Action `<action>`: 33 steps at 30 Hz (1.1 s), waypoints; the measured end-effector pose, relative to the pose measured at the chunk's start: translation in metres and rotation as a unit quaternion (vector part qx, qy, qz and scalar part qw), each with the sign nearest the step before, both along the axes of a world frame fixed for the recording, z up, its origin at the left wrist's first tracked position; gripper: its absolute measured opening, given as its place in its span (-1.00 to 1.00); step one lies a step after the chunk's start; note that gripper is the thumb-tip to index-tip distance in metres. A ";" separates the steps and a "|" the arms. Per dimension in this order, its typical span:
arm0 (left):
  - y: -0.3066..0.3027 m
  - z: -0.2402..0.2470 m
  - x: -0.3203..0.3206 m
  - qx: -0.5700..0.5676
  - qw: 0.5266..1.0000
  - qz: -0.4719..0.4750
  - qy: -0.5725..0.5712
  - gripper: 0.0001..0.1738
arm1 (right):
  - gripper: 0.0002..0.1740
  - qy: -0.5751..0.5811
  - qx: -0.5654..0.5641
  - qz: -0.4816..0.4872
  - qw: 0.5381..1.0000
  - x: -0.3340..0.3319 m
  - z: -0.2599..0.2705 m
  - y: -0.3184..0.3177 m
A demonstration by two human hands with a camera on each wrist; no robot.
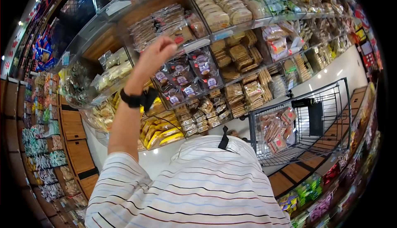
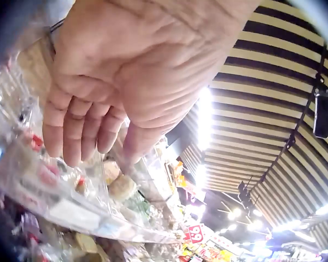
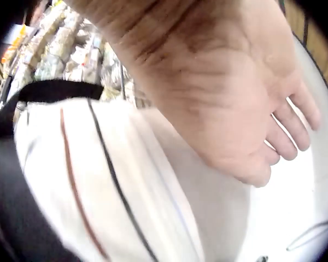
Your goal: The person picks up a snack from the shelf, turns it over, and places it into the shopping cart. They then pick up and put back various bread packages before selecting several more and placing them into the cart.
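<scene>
My left hand (image 1: 155, 58) reaches out over the front of a snack display, a black strap around its wrist. Nothing is in its grasp; the fingers hang relaxed in the left wrist view, where the palm (image 2: 126, 71) faces the camera. Closest to it are brown packets (image 1: 165, 23) stacked in an upper bin, with dark purple packets (image 1: 182, 77) in the bin below. Down beside the striped shirt (image 3: 98, 164), my right hand (image 3: 235, 103) holds nothing, its fingers loosely extended above the pale floor. The head view does not show it.
To the right stands a shopping cart (image 1: 306, 120) with several packets (image 1: 277, 131) inside. Clear-walled bins hold round crackers (image 1: 219, 9), biscuits (image 1: 242, 54) and yellow bags (image 1: 161, 131). More shelves of bagged goods (image 1: 43, 157) line the left side.
</scene>
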State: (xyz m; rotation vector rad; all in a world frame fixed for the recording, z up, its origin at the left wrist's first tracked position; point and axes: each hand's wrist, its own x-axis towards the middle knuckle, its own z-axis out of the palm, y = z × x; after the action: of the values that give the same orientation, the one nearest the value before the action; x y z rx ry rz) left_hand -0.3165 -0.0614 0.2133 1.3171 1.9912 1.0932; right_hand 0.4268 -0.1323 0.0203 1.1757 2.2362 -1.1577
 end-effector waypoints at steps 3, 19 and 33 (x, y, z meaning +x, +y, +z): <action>0.024 0.000 -0.055 -0.006 0.993 0.035 0.115 -0.53 | -0.66 0.010 0.037 0.003 0.999 -0.043 -0.004 0.050; 0.055 0.035 -0.134 -0.350 0.934 0.020 0.073 0.06 | -0.69 0.357 -0.015 0.032 0.933 -0.469 0.178 0.184; 0.079 -0.015 -0.154 -0.285 0.958 -0.030 -0.028 -0.49 | -0.74 0.389 -0.156 0.024 0.908 -0.526 0.137 0.183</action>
State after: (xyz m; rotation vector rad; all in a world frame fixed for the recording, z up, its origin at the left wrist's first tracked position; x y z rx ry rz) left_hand -0.4702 0.0177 0.1985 1.0124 1.9975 0.4579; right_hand -0.0992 0.0504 0.1574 0.5633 2.4148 -2.1472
